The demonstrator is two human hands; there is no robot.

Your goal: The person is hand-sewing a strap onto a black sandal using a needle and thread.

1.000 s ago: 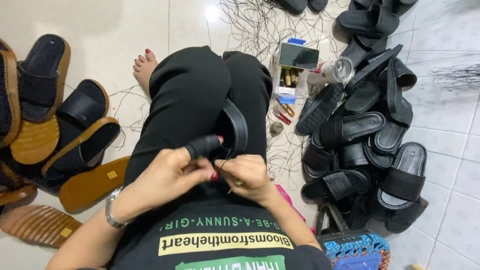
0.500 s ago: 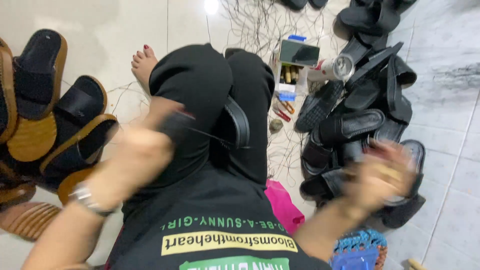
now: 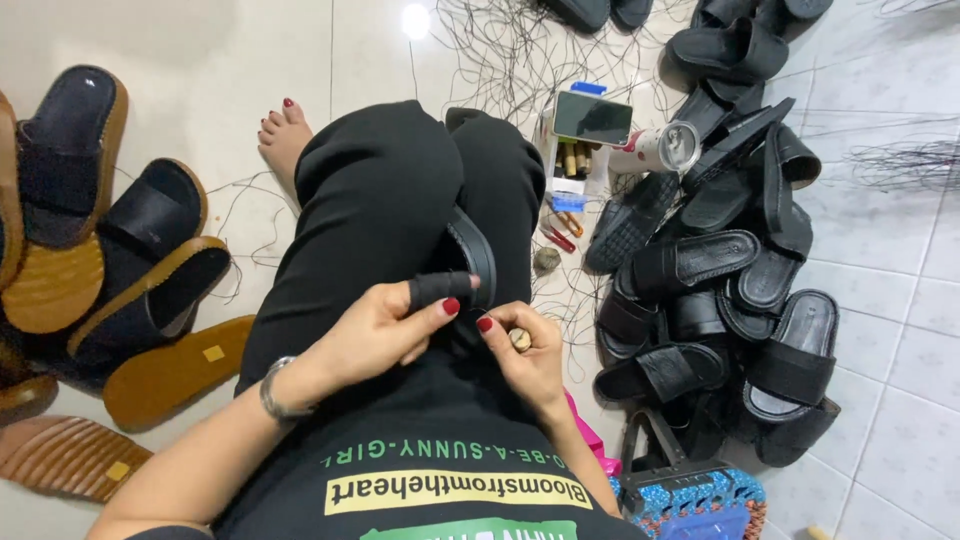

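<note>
Pile of black sandals (image 3: pixel 720 290) at right of frame, on white tiles.
Tan-soled sandals (image 3: pixel 90 260) at left edge; loose tan sole (image 3: pixel 175 370) lower left.
Phone (image 3: pixel 592 117) lying on small box, upper centre; metal can (image 3: pixel 655 150) just beside it, on its side.
Black threads (image 3: pixel 500 50) scattered at top.
Blue basket (image 3: pixel 690 500) at bottom right.

A person sits on the floor (image 3: pixel 250 60) with a sandal (image 3: pixel 470 262) on the lap, the left hand (image 3: pixel 385 325) and right hand (image 3: pixel 525 355) meeting on it. A row of sandals (image 3: pixel 110 250) lies to the left, a heap of sandals (image 3: pixel 720 300) to the right. Ahead, between knee and heap, a phone (image 3: pixel 592 118) rests on a box beside a can (image 3: pixel 655 150). Loose threads (image 3: pixel 500 50) spread beyond. A basket (image 3: pixel 690 495) sits by the right elbow.
</note>
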